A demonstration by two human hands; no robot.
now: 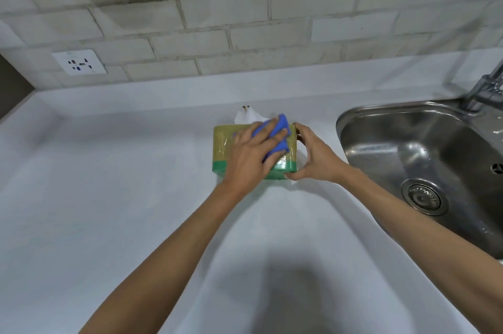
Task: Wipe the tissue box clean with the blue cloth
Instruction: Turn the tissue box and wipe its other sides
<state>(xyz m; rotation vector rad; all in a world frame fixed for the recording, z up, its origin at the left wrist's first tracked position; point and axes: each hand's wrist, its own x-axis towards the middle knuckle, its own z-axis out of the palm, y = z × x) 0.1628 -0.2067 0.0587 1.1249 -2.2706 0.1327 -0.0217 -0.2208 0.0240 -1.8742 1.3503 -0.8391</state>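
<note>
Wiping has begun. The left hand (253, 151) lies flat on top of the tissue box (226, 143), fingers spread wide, pressing the bunched blue cloth (280, 126) down under them. The right hand (313, 154) holds the box by its side, thumb at the near corner and fingers curled round the far corner. A white tissue (246, 117) sticks up just past the left fingertips. The box sits on the white counter (109, 197), beside the sink (408, 143). I think the top is only partly wiped, and the sides are left to do.
</note>
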